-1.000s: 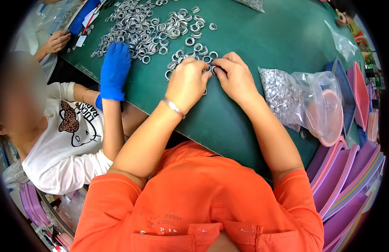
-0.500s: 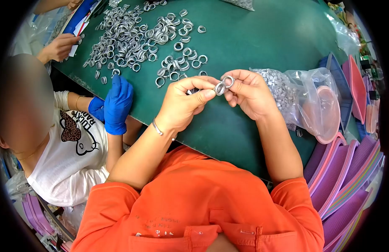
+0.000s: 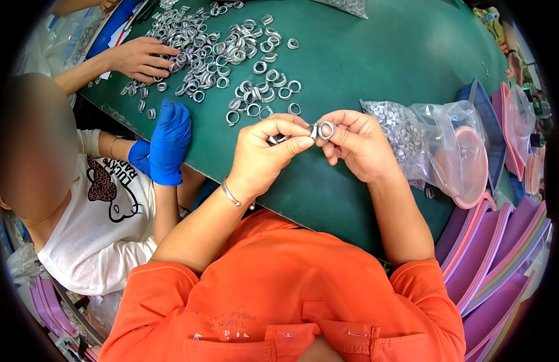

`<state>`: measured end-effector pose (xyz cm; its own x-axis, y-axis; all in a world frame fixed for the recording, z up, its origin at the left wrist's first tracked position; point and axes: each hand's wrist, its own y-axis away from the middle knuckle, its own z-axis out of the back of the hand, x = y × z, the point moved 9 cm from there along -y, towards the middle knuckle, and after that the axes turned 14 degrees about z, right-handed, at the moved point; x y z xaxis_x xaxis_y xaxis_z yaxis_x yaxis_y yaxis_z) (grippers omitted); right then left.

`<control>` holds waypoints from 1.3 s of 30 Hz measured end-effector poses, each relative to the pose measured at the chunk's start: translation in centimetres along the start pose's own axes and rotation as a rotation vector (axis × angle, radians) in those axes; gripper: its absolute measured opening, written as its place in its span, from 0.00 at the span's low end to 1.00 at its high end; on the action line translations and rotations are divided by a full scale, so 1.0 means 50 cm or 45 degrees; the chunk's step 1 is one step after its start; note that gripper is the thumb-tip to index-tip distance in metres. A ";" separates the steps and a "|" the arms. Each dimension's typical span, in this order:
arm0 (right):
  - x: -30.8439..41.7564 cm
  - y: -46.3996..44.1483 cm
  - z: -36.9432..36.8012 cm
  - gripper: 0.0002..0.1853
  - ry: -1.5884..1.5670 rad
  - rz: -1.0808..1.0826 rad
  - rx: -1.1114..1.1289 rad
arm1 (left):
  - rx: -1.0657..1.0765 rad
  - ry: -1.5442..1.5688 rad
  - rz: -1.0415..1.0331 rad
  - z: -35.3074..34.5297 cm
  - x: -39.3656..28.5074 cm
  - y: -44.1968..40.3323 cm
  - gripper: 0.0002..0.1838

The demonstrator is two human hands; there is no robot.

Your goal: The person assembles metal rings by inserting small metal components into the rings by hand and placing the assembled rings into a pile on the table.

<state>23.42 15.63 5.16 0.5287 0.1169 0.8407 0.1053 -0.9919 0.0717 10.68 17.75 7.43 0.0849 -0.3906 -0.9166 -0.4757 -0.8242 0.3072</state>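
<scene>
My left hand [image 3: 270, 148] pinches a small grey metal ring [image 3: 313, 131] between thumb and forefinger. More metal pieces show tucked in its curled fingers. My right hand [image 3: 359, 145] grips another metal ring [image 3: 326, 130], its round opening turned toward me. The two rings are side by side and seem to touch, above the green table [image 3: 376, 66]. Just beyond my left hand lies a small group of loose metal rings [image 3: 253, 109], with a larger heap of rings [image 3: 198, 45] farther back to the left.
A clear bag of small grey pieces [image 3: 395, 130] lies right of my hands, against a pink basket [image 3: 466, 160]. Purple trays [image 3: 481, 247] stack at the lower right. On my left, a co-worker's blue-gloved hand [image 3: 171, 142] rests near the table edge; another person's hand [image 3: 143, 59] touches the heap.
The ring in my right hand has come down beside the other ring, its opening now facing me more. At the left, another person's bare hand has reached right onto the heap.
</scene>
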 end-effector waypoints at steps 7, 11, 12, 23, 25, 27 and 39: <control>0.070 0.031 -0.097 0.07 1.002 0.524 0.251 | 0.135 0.737 0.788 -0.025 0.089 0.040 0.20; 0.077 -0.016 -0.072 0.06 1.347 0.720 0.107 | 0.141 0.938 0.955 -0.009 0.153 0.075 0.11; 0.071 -0.035 -0.063 0.04 1.443 0.737 0.015 | 0.138 0.939 0.955 -0.007 0.150 0.074 0.11; -0.011 -0.064 0.008 0.08 0.949 0.321 -0.045 | -0.567 -1.442 -0.387 0.070 -0.049 -0.042 0.08; -0.009 -0.049 0.020 0.08 0.913 0.279 -0.051 | -0.473 -1.248 -0.355 0.061 -0.051 -0.039 0.07; -0.006 -0.035 0.022 0.07 0.630 0.314 -0.065 | -0.213 -0.486 -0.138 0.068 -0.017 -0.039 0.05; 0.042 -0.012 -0.045 0.19 0.157 0.538 0.086 | 0.104 0.086 0.023 0.034 0.021 -0.008 0.08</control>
<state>22.59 16.36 8.07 0.4333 -0.3091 0.8466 -0.0413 -0.9452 -0.3240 9.48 18.35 5.93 0.1334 -0.4340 -0.8910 -0.5473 -0.7818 0.2989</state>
